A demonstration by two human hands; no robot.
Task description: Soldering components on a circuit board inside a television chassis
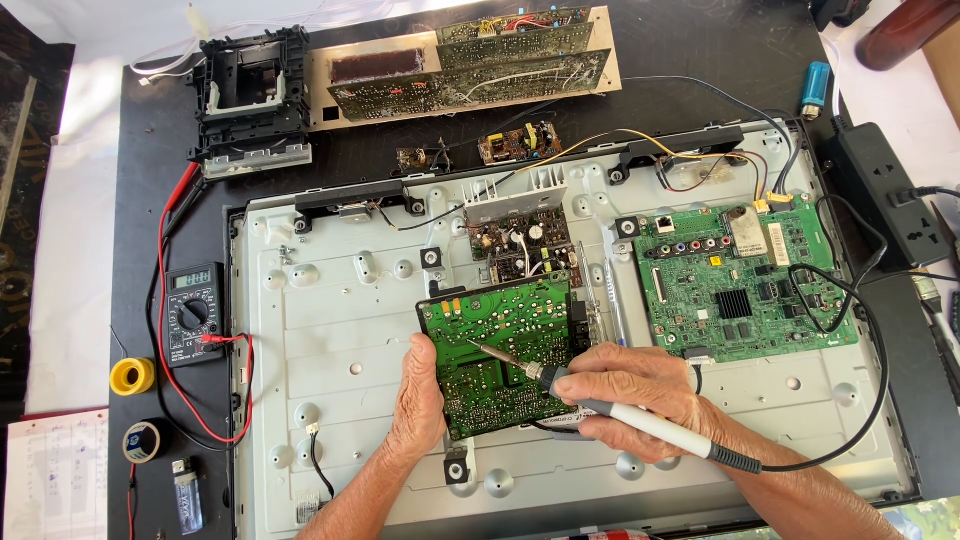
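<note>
**Soldering iron tip on the lifted green circuit board**

The left hand [418, 395] grips the left edge of the green circuit board [500, 350], thumb on the upper face, fingers hidden beneath. The board lies solder side up, just above the grey metal back panel [330, 330] of an opened flat-screen set, near the panel's centre. It is roughly square; its edges sit slightly skewed against the panel's edges.

The right hand [640, 395] is closed around the grey handle of the soldering iron [590, 400], held like a pen. The iron's long axis runs from lower right to upper left, its tip resting on or just above the middle of the board; contact cannot be confirmed. The tip lies up and left of the right hand and just right of the left thumb. The right hand is nearer the work point by way of the tool.

The board face shows dense silver solder joints on green lacquer, with a paler patch at lower left. The iron's black cable [860, 330] loops off to the right, across the green main board [745, 285]. A black multimeter [193, 312] sits well apart on the left.
</note>
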